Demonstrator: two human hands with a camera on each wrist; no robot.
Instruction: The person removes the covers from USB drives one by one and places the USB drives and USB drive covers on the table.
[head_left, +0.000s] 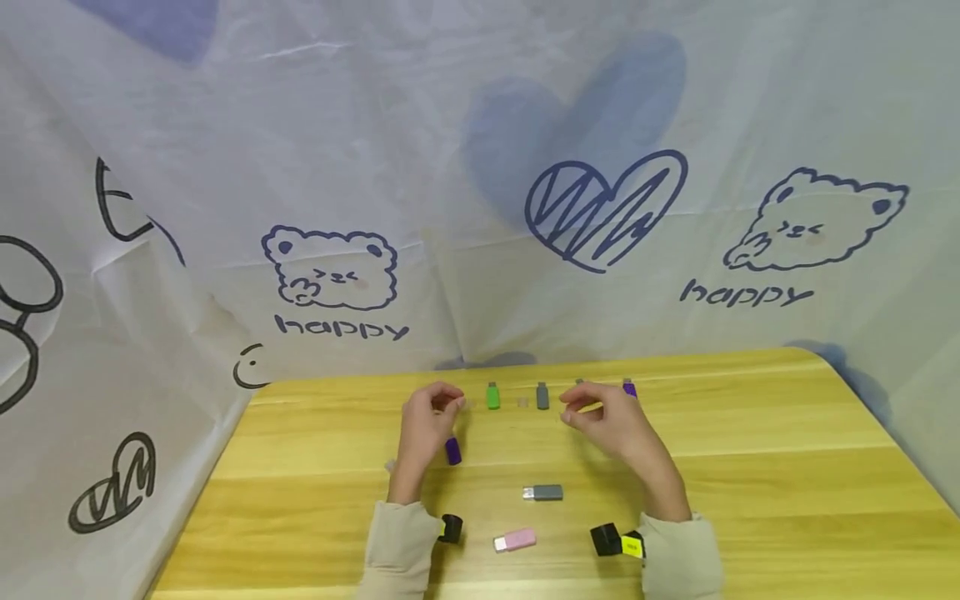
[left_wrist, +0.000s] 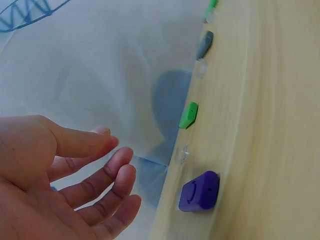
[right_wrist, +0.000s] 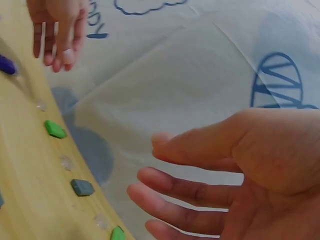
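My left hand [head_left: 431, 421] hovers over the left part of the table, fingers loosely bent and holding nothing. A purple USB flash drive [head_left: 453, 451] lies just below it, also seen as the purple drive [left_wrist: 200, 192] in the left wrist view. My right hand [head_left: 613, 421] is held up with thumb and fingers apart, nothing between them. Between the hands, a green USB flash drive [head_left: 492, 397] and a grey one [head_left: 542, 397] stand in a row along the back. Another purple drive [head_left: 628, 387] is partly hidden behind my right hand. A second green drive [right_wrist: 117, 233] shows in the right wrist view.
Small clear plastic pieces [head_left: 522, 402] lie between the drives in the back row. Closer to me are a grey USB drive [head_left: 544, 492] and a pink one [head_left: 516, 540]. A white printed cloth [head_left: 465, 292] hangs behind the wooden table [head_left: 300, 500].
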